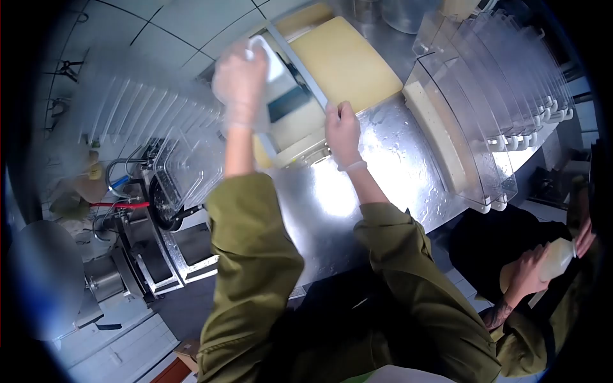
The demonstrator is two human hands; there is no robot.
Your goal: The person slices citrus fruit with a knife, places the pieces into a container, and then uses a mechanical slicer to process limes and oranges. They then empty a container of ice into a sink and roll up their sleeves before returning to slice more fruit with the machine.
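My left hand, in a thin clear glove and blurred by motion, is closed on a white rectangular tub. The tub is over a shallow container with a long grey edge, and a dark teal strip shows inside it. At the near end of that grey edge my right hand is closed round the corner, its thumb along the top. A yellow cutting board lies directly beyond the container.
A wet steel counter runs beneath. Clear plastic bins stand in a row at the right, and clear lids or trays line up at the left. Another person's hand holds a pale object at lower right.
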